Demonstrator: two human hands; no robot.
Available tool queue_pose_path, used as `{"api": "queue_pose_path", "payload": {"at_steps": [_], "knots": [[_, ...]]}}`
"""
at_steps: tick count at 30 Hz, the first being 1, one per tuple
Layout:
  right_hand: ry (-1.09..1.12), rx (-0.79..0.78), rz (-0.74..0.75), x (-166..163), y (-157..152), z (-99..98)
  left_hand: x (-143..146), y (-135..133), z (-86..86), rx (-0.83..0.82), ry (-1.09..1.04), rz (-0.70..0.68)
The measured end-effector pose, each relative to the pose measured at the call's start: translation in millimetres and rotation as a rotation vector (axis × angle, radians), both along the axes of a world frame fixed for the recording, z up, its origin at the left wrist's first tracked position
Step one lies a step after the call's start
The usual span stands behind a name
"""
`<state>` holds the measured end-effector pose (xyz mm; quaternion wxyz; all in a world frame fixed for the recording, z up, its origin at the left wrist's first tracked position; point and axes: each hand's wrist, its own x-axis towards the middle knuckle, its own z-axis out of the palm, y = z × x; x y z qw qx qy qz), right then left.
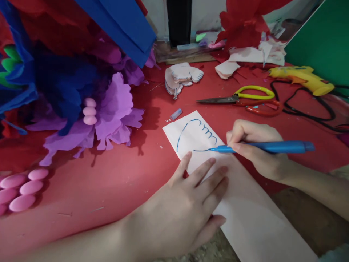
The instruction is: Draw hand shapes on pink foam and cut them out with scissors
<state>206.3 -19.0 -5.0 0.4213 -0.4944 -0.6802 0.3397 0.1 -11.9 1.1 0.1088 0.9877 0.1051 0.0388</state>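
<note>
My right hand (256,149) grips a blue felt-tip pen (280,147), its tip touching a long white strip of paper (253,214). Blue lines on the paper form a partial outline: a smooth curve on the left, a scalloped edge at the upper right and a short line at the pen tip. My left hand (196,196) lies flat with fingers spread, pressing on the paper just below the drawing. The strip's lower end hangs past the table's front edge.
Scissors (237,99) with yellow and red handles lie beyond the paper, near a yellow glue gun (302,80) with a black cord. Cut paper shapes (181,76) are stacked behind. Purple paper flowers (117,109) and pink oval pieces (24,189) are on the left.
</note>
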Motion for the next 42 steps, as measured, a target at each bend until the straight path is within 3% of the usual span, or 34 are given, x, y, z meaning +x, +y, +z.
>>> {"api": "queue_pose_path", "payload": {"at_steps": [12, 17, 20, 26, 34, 42], "knots": [[0.11, 0.025, -0.145, 0, 3, -1.6, 0, 0, 0.0, 0.027, -0.024, 0.008], [0.151, 0.113, -0.331, -2, 7, -2.2, -1, -1, -1.7, 0.026, -0.028, 0.008], [0.068, 0.104, -0.421, -5, 10, 0.1, -1, 0, -2.5, 0.035, -0.043, 0.007], [-0.359, 0.102, -0.334, -8, 13, 1.2, -1, 0, -0.3, -0.002, -0.024, -0.001], [-0.161, -0.01, -0.294, -10, 8, 0.3, 0, 0, 1.8, -0.08, -0.007, -0.005], [-0.223, -0.013, -0.299, -17, 16, 4.9, -1, -1, 0.2, -0.124, -0.009, 0.048]]}}
